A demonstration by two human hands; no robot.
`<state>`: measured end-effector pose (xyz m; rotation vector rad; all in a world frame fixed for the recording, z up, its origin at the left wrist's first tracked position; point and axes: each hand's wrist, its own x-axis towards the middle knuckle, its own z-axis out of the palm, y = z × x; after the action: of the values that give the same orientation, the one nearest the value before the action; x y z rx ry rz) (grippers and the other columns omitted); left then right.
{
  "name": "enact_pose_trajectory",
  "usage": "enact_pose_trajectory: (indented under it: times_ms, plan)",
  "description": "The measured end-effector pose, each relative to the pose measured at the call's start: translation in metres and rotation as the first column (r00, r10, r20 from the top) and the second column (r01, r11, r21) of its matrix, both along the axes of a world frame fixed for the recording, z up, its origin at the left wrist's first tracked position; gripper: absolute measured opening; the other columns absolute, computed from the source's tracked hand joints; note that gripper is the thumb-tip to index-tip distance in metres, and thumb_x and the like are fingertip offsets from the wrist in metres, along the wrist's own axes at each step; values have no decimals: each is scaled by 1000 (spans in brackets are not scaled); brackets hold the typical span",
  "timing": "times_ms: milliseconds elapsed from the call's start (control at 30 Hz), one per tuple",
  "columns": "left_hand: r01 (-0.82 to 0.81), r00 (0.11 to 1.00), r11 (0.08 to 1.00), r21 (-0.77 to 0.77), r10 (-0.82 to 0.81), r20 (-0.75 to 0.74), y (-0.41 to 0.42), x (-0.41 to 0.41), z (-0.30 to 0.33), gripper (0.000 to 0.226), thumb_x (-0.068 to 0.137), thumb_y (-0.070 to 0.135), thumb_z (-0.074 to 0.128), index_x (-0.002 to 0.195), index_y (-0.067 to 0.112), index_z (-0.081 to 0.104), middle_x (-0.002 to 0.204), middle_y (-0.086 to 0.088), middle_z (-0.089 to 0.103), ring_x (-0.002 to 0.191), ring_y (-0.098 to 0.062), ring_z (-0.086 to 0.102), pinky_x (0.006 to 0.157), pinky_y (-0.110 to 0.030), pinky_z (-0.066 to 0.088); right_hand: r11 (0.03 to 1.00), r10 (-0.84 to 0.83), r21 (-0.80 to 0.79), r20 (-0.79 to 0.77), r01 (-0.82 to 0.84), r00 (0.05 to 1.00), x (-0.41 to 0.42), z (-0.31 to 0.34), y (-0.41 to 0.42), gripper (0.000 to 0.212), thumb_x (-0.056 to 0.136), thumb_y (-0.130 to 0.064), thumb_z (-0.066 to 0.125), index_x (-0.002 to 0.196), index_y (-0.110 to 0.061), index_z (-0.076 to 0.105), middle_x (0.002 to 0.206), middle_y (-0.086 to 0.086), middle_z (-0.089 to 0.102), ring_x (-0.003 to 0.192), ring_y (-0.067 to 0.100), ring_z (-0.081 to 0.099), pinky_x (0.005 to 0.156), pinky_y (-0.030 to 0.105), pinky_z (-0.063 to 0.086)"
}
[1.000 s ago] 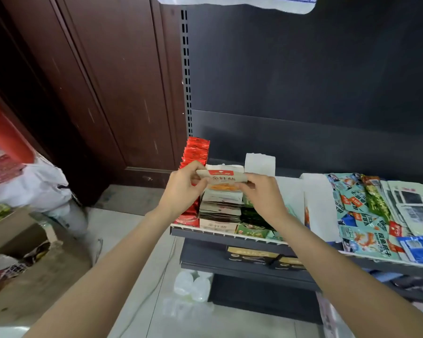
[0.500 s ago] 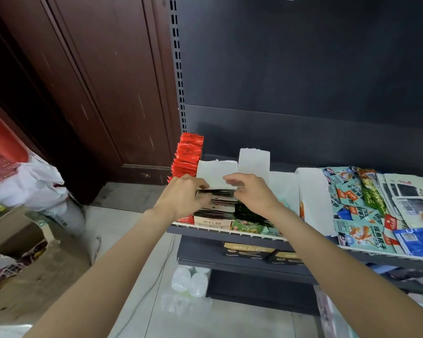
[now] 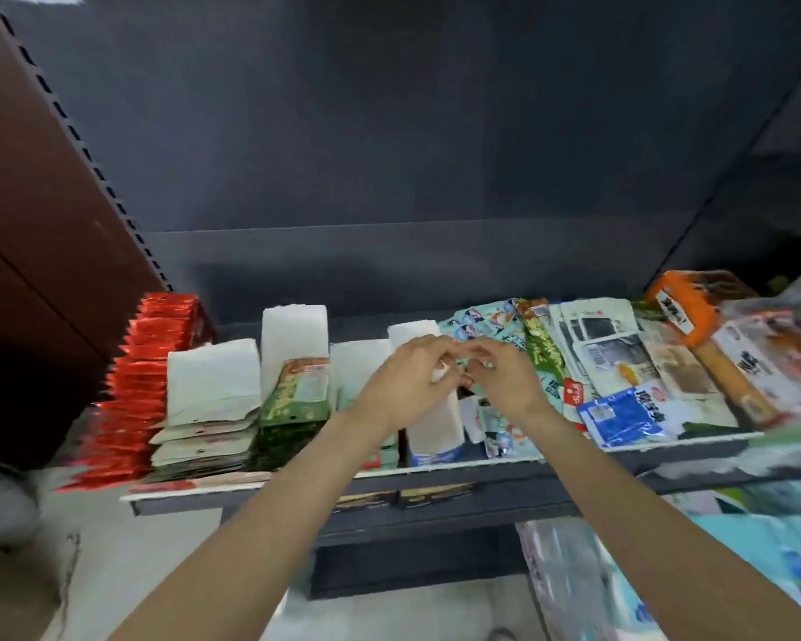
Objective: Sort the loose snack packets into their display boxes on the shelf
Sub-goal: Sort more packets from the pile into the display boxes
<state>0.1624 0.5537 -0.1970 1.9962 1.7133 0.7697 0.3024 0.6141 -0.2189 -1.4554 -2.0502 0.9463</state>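
My left hand [image 3: 408, 381] and my right hand [image 3: 505, 377] meet fingertip to fingertip over the middle of the shelf [image 3: 574, 455], just above a white box flap [image 3: 435, 409] and the edge of a loose pile of teal packets [image 3: 495, 323]. Motion blur hides whether anything is pinched between the fingers. To the left stand display boxes: a row of red packets [image 3: 153, 363], a stack of beige packets [image 3: 204, 432] behind a white flap, and green packets [image 3: 297, 400].
Loose packets cover the right part of the shelf: white-grey ones [image 3: 606, 349], a blue one [image 3: 620, 416], and an orange box [image 3: 685, 307] at the far right. A lower shelf and more blurred packets lie below. A brown wooden panel [image 3: 42, 201] borders the left.
Both hands left the beige packet stack, where the beige packet now lies, and moved right to the middle of the shelf. The view swung right and down.
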Motion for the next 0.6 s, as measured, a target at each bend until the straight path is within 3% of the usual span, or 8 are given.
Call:
enact_pose_trajectory:
  times_ms: [67,167,267,367,467,533,600]
  plan:
    - [53,999,998,-43,-53,-8,31,43,-13,26,90,14,53,115,10,60,110,-8,61,104,-22,57,90,-32,44,998,-58,17,99,57,993,45,-14,23,32,91,-5,54,123,-9,60,124,9,61,112,22,58,92,25,42]
    - [-7,997,989,-149,-4,-77,69,95,-31,41,95,24,48,134,12,46,133,-8,48,124,-24,45,102,-35,39,989,-146,40,217,141,965,105,-38,57,45,91,-11,56,134,-10,47,136,14,49,124,28,47,101,33,38]
    - [-60,982,956,-286,6,-187,94,123,-54,67,95,31,50,150,13,17,156,-5,18,142,-22,19,115,-33,21,986,-150,-22,342,167,928,146,-58,85,70,92,-24,58,147,-6,19,153,18,17,143,31,14,115,37,20]
    - [-110,949,890,-443,-39,-314,106,134,-82,81,93,37,52,151,17,0,159,-1,-7,146,-19,-3,119,-37,9,987,-99,-55,516,148,851,163,-80,103,86,93,-34,56,150,-7,-3,155,24,-7,145,35,-8,118,41,8]
    - [-136,940,818,-559,-71,-332,109,138,-98,77,95,35,50,151,18,0,158,1,-12,146,-20,-7,119,-39,7,993,-116,96,616,71,779,158,-93,108,78,95,-23,54,149,-3,0,153,30,3,144,39,4,117,42,13]
    - [-146,961,812,-565,-19,-276,111,139,-101,72,95,33,50,152,17,8,159,3,-8,146,-18,-4,119,-35,6,979,-85,200,572,-38,816,150,-94,110,71,94,-11,54,148,-1,9,153,24,16,144,34,14,115,39,21]
    - [-167,979,814,-556,71,-191,113,140,-98,66,96,30,50,151,16,17,159,4,0,146,-16,2,116,-26,8,965,63,182,539,-190,840,140,-90,110,67,92,-5,54,147,0,16,153,20,22,144,30,18,113,37,28]
